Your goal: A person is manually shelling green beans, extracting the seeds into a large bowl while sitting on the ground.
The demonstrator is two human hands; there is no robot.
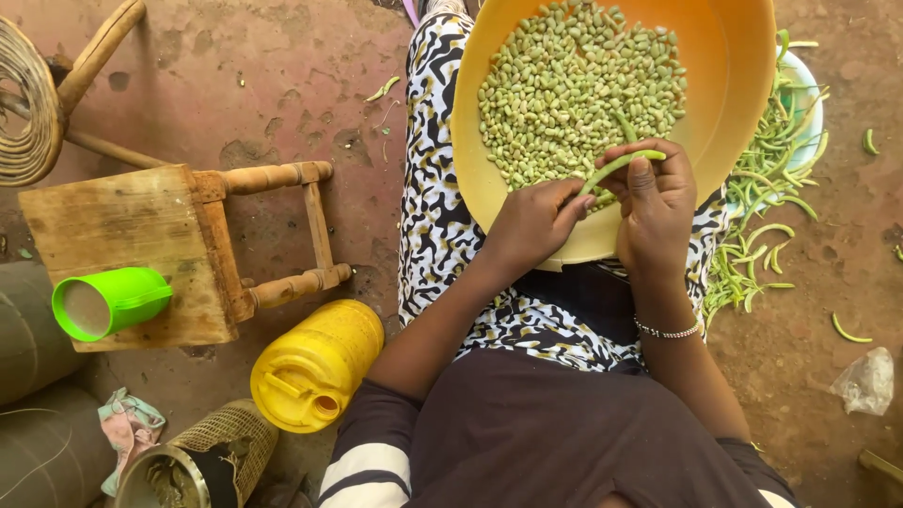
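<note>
A large yellow-orange basin (734,85) rests on my lap, holding a heap of shelled pale green beans (574,85). Over its near rim both my hands grip one green bean pod (616,166). My left hand (534,224) pinches the pod's lower end. My right hand (656,202), with a beaded bracelet on the wrist, holds the upper part between thumb and fingers. To the right of the basin lies a pile of green pods (767,202), partly on a pale bowl (807,103).
A small wooden stool (141,226) stands at left with a green plastic cup (108,301) lying on it. A yellow jerrycan (315,362) lies by my left arm. A woven chair edge (33,103), a metal pot (174,475), a crumpled plastic bag (865,381) and stray pods lie on the dirt floor.
</note>
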